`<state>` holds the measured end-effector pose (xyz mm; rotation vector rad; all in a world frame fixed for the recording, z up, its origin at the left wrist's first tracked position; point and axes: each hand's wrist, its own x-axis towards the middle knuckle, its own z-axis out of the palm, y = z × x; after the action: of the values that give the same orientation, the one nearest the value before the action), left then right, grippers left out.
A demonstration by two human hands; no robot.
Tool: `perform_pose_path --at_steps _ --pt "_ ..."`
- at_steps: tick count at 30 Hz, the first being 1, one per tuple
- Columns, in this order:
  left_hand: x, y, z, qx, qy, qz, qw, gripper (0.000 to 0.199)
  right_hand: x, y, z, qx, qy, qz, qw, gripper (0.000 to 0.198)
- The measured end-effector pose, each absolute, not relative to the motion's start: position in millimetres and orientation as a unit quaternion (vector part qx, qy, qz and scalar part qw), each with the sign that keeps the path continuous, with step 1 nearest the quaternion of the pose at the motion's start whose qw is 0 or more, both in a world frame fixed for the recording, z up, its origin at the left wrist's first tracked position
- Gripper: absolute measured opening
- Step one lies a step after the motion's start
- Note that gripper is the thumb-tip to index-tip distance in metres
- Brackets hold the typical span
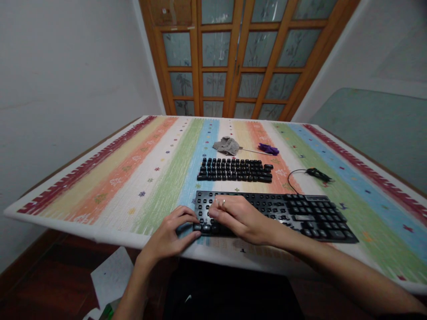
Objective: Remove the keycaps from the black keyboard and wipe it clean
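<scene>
Head view: a black keyboard lies lengthwise near the front edge of the table, beneath the person's two hands. Its frame is partly filled. Bare switch positions occupy most of the left and middle sections; keycaps sit on the right-hand blocks, and a few bottom-row keycaps sit at the lower left corner.

The left hand touches that corner, thumb and index finger parted and laid against it; whether it grips or merely rests cannot be determined. The right hand, wearing a ring, is above the left section with fingers curled in and the thumb drawn against them. Any item between its fingertips is hidden.

Loose keycaps are set out in rows just behind the keyboard and apart from it. Behind these rows lies a crumpled grey cloth; a thin rod runs from it to a purple bundle. The keyboard's cable leaves the rear edge and ends in a coil to the right.

Edges: the keyboard's long front side runs close to the table's front edge, leaving a narrow strip of striped tablecloth. The broadest stretch of cloth for moving extends from the keyboard's left end to the table's left edge; another reaches toward the right edge. A wooden door with glass panes stands beyond the far edge.
</scene>
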<state>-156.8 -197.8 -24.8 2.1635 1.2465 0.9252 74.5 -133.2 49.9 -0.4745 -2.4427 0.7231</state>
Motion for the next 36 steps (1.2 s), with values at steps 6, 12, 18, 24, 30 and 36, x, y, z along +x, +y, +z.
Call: perform_pose_path --at_steps 6,12,18,24,30,36 --pt "-155 -201 -21 0.785 0.457 0.342 0.24 0.017 65 -134 41 -0.197 -0.873 0.366 0.257 0.022" --pt "-156 -201 -23 0.79 0.434 0.373 0.221 0.032 57 -136 25 -0.261 -0.853 0.337 0.3 0.017" --pt "-155 -199 -28 0.793 0.422 0.398 0.187 0.019 53 -143 24 -0.297 -0.847 0.328 0.294 0.023" --pt "-155 -201 -26 0.792 0.421 0.395 0.197 0.01 59 -140 31 -0.236 -0.869 0.35 0.261 0.019" --pt "-154 -203 -24 0.796 0.423 0.381 0.204 0.017 67 -138 22 -0.23 -0.861 0.352 0.285 0.036" --pt "-152 -200 -27 0.805 0.414 0.396 0.151 0.012 64 -143 17 -0.244 -0.859 0.327 0.31 0.036"
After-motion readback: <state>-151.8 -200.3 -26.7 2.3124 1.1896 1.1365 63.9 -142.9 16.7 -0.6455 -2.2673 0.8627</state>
